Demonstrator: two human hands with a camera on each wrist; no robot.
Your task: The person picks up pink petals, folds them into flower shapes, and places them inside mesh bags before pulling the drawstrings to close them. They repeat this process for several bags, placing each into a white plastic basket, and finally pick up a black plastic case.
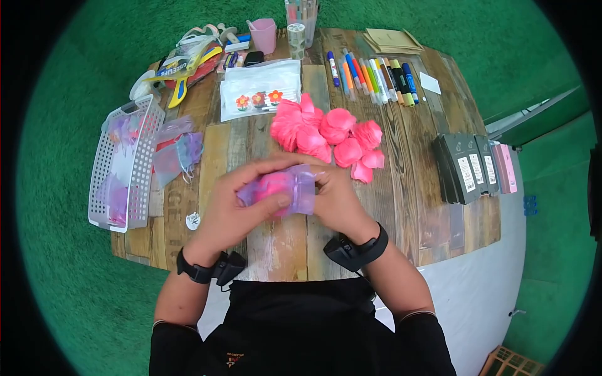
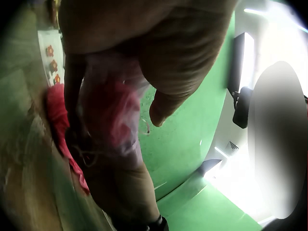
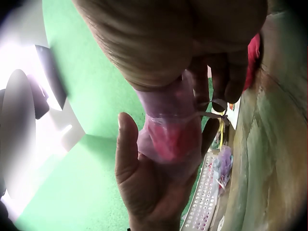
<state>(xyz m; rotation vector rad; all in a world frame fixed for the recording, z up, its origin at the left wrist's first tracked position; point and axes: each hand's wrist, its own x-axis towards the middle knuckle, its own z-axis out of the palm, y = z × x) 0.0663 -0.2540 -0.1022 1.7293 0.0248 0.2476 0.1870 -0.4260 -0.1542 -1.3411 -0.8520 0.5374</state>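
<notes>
A sheer purple drawstring pouch [image 1: 304, 193] with pink petals inside is held between both hands above the table. My left hand [image 1: 233, 195] cradles its full end, thumb across the near side and fingers round the far side. At the pouch's mouth end, my right hand [image 1: 342, 202] grips the fabric. In the right wrist view, the gathered neck of the pouch [image 3: 174, 137] shows with a thin ribbon [image 3: 211, 114] beside the right fingers. Just beyond the hands lie heaps of pink petals [image 1: 338, 125].
On the left are a white perforated basket [image 1: 139, 178] with purple pouches and more loose pouches [image 1: 172, 160]. Clear bags with flower prints [image 1: 260, 84], markers [image 1: 376, 78] and a pink cup [image 1: 264, 36] lie towards the back. Dark boxes [image 1: 461, 166] stand at right.
</notes>
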